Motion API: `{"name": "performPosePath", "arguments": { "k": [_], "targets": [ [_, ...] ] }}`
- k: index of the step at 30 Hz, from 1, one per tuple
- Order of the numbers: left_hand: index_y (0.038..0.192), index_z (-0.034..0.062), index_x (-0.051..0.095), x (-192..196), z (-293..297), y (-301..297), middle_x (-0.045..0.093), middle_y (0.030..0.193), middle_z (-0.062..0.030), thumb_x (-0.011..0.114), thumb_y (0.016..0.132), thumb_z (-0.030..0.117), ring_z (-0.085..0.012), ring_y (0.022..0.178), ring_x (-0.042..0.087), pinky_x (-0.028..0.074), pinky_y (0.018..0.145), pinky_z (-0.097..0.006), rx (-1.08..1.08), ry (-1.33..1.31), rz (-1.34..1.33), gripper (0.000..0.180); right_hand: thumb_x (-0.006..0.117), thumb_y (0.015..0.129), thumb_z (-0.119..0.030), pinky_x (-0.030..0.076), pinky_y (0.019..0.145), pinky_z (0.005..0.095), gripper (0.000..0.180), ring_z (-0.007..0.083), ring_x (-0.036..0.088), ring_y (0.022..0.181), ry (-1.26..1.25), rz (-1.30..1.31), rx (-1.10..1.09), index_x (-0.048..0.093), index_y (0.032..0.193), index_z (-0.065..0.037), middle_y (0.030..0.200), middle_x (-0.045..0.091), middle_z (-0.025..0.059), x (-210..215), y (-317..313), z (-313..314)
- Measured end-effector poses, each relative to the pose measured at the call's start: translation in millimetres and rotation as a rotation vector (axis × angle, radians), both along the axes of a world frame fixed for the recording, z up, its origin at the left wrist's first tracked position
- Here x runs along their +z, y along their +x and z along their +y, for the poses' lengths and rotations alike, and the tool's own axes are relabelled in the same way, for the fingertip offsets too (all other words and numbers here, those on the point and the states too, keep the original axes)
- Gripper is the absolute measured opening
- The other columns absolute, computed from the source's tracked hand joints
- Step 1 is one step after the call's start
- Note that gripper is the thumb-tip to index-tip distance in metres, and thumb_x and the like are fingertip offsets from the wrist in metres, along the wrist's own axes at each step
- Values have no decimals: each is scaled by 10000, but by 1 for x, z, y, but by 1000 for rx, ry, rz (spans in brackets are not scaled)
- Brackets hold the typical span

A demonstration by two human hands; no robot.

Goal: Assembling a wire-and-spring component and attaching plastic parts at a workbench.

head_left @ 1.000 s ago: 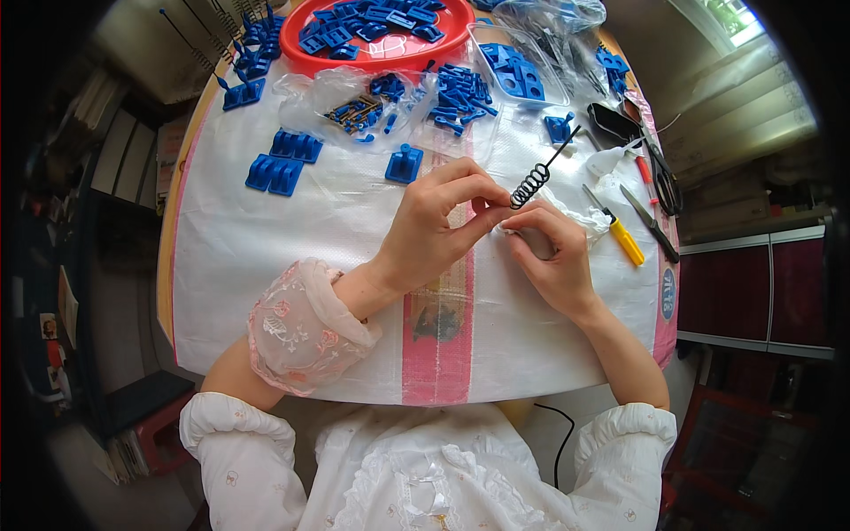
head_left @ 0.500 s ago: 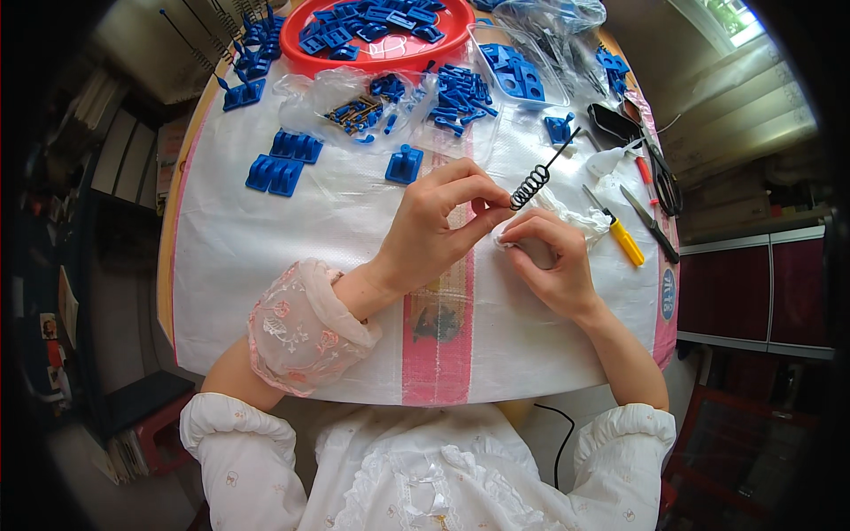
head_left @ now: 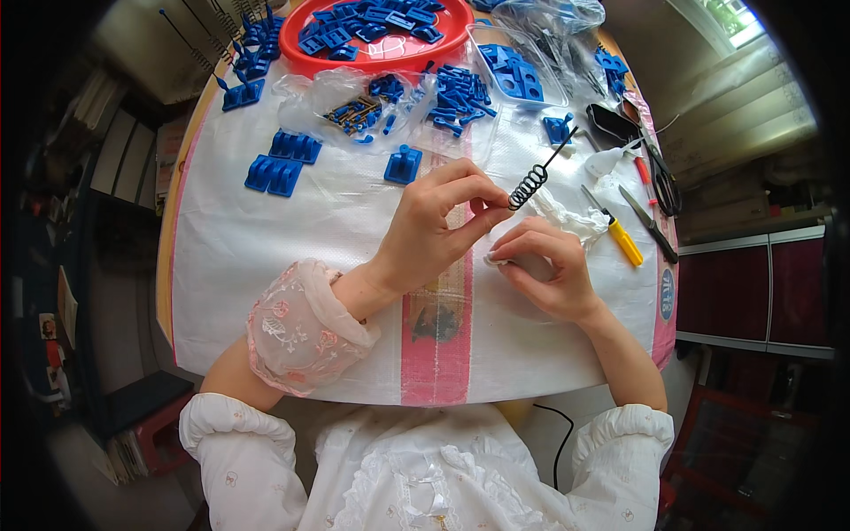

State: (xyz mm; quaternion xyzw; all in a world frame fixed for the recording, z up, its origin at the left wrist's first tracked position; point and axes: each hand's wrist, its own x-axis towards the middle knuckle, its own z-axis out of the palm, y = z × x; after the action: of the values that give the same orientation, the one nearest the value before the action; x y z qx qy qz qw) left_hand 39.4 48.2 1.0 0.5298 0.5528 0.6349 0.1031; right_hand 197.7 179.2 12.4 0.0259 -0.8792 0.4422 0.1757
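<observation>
counter: round counter under a white woven sheet with a pink stripe down the middle
left hand: left hand closed in a pinch, thumb and fingers on the lower end of the black coil spring
right hand: right hand curled shut, knuckles on the sheet, small white piece at its fingertips; grip details not clear
spring: held just above the sheet, tilted up to the right, straight wire tail pointing at a lone blue clip; spring sits above the right hand, not touching it
right of hands: yellow-handled tool lies near, then scissors and a dark tool at the counter edge
mid counter: single blue plastic part just beyond the left hand; two ribbed blue blocks further left
far: clear bags with blue parts and small screws; clear tray of blue parts
farthest: red round basin full of blue parts at the far rim
</observation>
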Motion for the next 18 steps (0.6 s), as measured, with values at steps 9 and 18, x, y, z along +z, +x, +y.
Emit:
{"name": "performPosePath", "arguments": {
  "k": [9, 18],
  "targets": [
    [904, 4, 679, 1, 0, -1, 627, 872, -53, 739, 798, -23, -134, 791, 615, 484, 684, -249, 3, -27, 41, 125, 635, 724, 141, 492, 772, 267, 195, 190, 646, 847, -132, 169, -242, 666, 881, 29, 891, 668, 128, 9, 13, 13],
    [895, -7, 674, 3, 2, 2, 625, 844, -61, 727, 805, -16, -157, 751, 612, 477, 662, -273, 16, -31, 19, 105, 638, 734, 119, 494, 757, 269, 172, 189, 648, 841, -134, 185, -273, 667, 878, 28, 884, 670, 118, 6, 12, 16]
  ]
}}
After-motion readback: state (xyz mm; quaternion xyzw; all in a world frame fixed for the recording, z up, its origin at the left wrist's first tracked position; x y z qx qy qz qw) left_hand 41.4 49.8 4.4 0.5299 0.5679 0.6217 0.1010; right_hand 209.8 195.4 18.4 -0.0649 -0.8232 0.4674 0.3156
